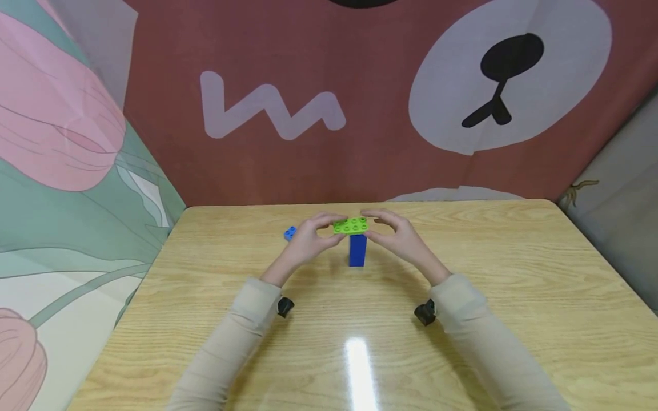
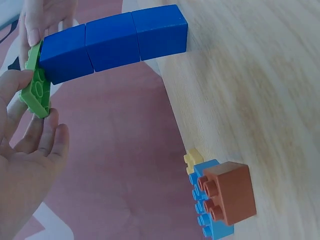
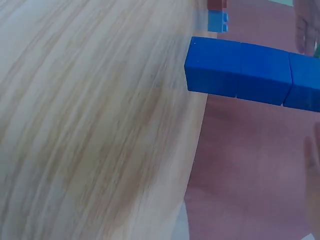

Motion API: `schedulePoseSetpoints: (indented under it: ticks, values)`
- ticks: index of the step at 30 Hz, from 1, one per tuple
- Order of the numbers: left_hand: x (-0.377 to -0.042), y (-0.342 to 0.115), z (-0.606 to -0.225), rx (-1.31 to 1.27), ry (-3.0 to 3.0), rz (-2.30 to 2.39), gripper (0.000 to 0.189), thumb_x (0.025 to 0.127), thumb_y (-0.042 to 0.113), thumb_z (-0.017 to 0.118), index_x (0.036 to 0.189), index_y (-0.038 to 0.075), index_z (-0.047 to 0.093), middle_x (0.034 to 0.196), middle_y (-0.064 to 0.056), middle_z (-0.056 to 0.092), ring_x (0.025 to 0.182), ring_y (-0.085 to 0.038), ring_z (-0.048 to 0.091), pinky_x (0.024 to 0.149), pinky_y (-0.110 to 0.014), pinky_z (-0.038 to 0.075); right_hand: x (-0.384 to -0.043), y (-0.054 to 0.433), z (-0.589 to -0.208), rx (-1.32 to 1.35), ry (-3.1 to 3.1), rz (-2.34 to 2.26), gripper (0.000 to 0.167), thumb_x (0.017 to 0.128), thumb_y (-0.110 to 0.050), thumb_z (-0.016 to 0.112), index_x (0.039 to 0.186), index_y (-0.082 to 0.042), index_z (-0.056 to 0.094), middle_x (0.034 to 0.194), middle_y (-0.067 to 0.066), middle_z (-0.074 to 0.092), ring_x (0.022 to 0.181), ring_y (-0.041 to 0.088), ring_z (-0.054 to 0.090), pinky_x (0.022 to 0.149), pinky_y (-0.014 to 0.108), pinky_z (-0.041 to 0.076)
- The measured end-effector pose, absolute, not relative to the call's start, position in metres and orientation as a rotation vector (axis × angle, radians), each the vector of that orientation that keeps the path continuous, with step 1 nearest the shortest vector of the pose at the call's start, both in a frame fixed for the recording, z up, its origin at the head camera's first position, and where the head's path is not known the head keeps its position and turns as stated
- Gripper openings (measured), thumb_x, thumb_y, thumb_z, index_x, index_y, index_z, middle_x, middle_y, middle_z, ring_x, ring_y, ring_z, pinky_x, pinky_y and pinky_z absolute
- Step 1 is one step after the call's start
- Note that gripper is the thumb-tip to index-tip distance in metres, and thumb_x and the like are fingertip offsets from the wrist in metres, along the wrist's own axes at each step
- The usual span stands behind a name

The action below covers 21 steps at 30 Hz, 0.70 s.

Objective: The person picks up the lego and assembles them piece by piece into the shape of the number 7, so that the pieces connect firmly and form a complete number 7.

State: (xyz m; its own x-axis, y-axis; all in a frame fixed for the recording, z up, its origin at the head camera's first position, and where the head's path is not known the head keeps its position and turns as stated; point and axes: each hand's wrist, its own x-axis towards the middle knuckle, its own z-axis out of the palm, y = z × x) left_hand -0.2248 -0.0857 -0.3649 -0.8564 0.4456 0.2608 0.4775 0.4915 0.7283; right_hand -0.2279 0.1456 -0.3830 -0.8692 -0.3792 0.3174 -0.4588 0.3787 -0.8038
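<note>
A lime-green brick [image 1: 351, 226] with several studs lies flat across the top of a dark blue tower [image 1: 357, 252]. That column is three blue blocks stacked upright on the table, as the left wrist view shows. My left hand [image 1: 308, 238] pinches the green plate-like brick at its left end, thumb on the near side and fingers on the far side. From the opposite end my right hand [image 1: 403, 237] holds it between thumb and fingers. In the right wrist view the tower [image 3: 237, 70] fills the upper right, and the green piece is mostly out of frame.
Left of the tower, partly behind my left hand, lies a light blue brick [image 1: 290, 233]. The left wrist view shows a brown brick [image 2: 232, 195] and a small yellow brick [image 2: 193, 159] beside it. A printed cloth [image 1: 288, 171] hangs behind the wooden table [image 1: 514, 308].
</note>
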Motion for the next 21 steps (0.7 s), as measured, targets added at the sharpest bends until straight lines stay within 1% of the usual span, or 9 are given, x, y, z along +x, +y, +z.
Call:
schedulePoseSetpoints:
  ticks: [4, 7, 11, 16, 19, 21]
  values:
    - [-0.225, -0.087, -0.366, -0.851, -2.664, -1.266, 0.038, 0.089, 0.016, 0.067, 0.126, 0.008, 0.063, 0.130, -0.012, 0.060, 0.121, -0.028, 0.057, 0.102, -0.043, 0.049, -0.226, 0.142, -0.386, 0.986, -2.350, 1.161, 0.038, 0.084, -0.004, 0.070, 0.122, -0.002, 0.064, 0.131, 0.017, 0.059, 0.122, 0.033, 0.056, 0.101, 0.050, 0.047]
    - [-0.225, -0.087, -0.367, -0.862, -2.652, -1.227, 0.037, 0.089, 0.016, 0.067, 0.125, 0.008, 0.063, 0.129, -0.013, 0.061, 0.120, -0.028, 0.058, 0.101, -0.043, 0.049, -0.225, 0.140, -0.388, 1.076, -2.228, 0.988, 0.037, 0.079, 0.002, 0.073, 0.115, 0.001, 0.067, 0.125, 0.020, 0.063, 0.114, 0.034, 0.061, 0.095, 0.046, 0.052]
    - [-0.223, -0.086, -0.367, -0.905, -2.626, -1.119, 0.035, 0.090, 0.014, 0.066, 0.125, 0.008, 0.064, 0.128, -0.014, 0.061, 0.118, -0.030, 0.059, 0.099, -0.043, 0.051, -0.225, 0.138, -0.390, 1.105, -2.167, 0.927, 0.038, 0.077, 0.003, 0.074, 0.114, 0.002, 0.067, 0.123, 0.019, 0.064, 0.112, 0.033, 0.062, 0.093, 0.044, 0.053]
    - [-0.220, -0.085, -0.369, -1.030, -2.509, -0.777, 0.033, 0.090, 0.011, 0.065, 0.124, 0.007, 0.065, 0.129, -0.015, 0.060, 0.115, -0.029, 0.061, 0.092, -0.036, 0.055, -0.226, 0.138, -0.392, 1.122, -2.132, 0.842, 0.041, 0.074, 0.000, 0.078, 0.114, 0.002, 0.067, 0.121, 0.019, 0.065, 0.110, 0.033, 0.063, 0.091, 0.044, 0.054]
    - [-0.220, -0.086, -0.371, -1.097, -2.430, -0.592, 0.033, 0.091, 0.010, 0.064, 0.124, 0.008, 0.065, 0.131, -0.014, 0.060, 0.118, -0.028, 0.060, 0.095, -0.034, 0.054, -0.228, 0.138, -0.393, 1.135, -2.110, 0.797, 0.043, 0.072, 0.001, 0.079, 0.113, 0.002, 0.067, 0.120, 0.019, 0.065, 0.109, 0.033, 0.063, 0.090, 0.043, 0.055]
    - [-0.220, -0.086, -0.372, -1.128, -2.392, -0.515, 0.034, 0.091, 0.011, 0.064, 0.125, 0.010, 0.064, 0.131, -0.012, 0.060, 0.122, -0.027, 0.058, 0.099, -0.036, 0.051, -0.229, 0.138, -0.394, 1.140, -2.102, 0.790, 0.043, 0.072, 0.002, 0.079, 0.114, 0.002, 0.067, 0.120, 0.019, 0.066, 0.109, 0.033, 0.064, 0.089, 0.042, 0.055]
